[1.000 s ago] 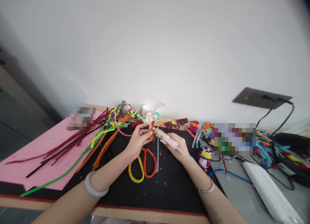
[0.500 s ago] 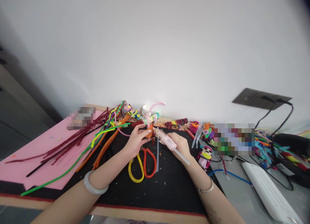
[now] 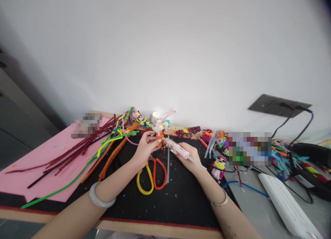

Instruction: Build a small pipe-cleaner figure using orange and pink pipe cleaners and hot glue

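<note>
At frame centre, the left hand (image 3: 144, 150) pinches a small orange pipe-cleaner piece (image 3: 159, 140) while the right hand (image 3: 190, 155) grips a pink glue gun (image 3: 176, 148), nozzle touching it. This looks like the gluing step; the next move likely calls for steady pressure.

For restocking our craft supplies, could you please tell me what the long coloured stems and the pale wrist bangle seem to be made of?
The long coloured stems look like fuzzy chenille pipe cleaners: matte, bristly outlines, softly bent.

The pale wrist bangle on the left arm looks like polished stone, possibly jade or glass: thick, smooth, milky and slightly glossy.
</note>
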The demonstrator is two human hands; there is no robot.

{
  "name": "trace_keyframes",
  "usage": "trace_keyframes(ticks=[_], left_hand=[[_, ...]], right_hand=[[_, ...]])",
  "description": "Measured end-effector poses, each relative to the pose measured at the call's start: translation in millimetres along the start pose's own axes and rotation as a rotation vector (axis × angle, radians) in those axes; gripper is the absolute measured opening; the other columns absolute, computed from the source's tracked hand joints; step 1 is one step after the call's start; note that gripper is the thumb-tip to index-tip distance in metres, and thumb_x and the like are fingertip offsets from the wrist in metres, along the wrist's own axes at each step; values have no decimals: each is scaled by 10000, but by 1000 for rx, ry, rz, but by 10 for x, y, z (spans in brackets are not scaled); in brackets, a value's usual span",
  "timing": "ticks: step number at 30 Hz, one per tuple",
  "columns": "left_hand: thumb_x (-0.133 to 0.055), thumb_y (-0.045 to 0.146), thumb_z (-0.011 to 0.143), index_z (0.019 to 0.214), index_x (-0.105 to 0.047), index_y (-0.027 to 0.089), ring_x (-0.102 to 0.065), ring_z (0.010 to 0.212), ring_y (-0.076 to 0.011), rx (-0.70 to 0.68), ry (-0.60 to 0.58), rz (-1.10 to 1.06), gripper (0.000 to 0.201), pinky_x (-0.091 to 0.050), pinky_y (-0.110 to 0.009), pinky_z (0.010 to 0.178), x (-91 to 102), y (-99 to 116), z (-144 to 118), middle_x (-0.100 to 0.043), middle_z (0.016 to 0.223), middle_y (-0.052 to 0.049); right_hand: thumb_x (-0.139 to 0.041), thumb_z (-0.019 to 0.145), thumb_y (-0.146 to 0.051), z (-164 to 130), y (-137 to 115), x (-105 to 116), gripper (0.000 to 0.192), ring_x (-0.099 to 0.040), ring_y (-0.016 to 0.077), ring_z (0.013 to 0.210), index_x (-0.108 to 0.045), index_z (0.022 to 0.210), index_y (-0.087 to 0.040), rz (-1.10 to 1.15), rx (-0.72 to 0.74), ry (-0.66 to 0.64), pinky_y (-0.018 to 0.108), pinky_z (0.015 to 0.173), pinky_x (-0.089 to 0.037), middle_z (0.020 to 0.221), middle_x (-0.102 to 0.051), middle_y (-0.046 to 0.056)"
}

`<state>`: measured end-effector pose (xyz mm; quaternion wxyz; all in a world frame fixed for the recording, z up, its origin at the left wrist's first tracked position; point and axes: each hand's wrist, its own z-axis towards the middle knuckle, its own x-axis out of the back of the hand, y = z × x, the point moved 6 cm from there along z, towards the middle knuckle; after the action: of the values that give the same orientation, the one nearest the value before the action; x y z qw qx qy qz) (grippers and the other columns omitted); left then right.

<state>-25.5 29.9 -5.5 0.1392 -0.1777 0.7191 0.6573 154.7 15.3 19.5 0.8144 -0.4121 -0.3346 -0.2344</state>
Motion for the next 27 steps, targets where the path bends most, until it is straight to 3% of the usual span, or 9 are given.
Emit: trace_keyframes(ticks=[27], left_hand=[[-685,240,662,983,-474,189,-593,838,-155,-191,-38,244,387,-496,-314,750,-19,52,7,-594,869,-29]], right_hand=[[-584,763,-278,1,-2,-14,132,-607,154,685,-600,859,-189,10,3,10,225,582,-441,805,-654,45]])
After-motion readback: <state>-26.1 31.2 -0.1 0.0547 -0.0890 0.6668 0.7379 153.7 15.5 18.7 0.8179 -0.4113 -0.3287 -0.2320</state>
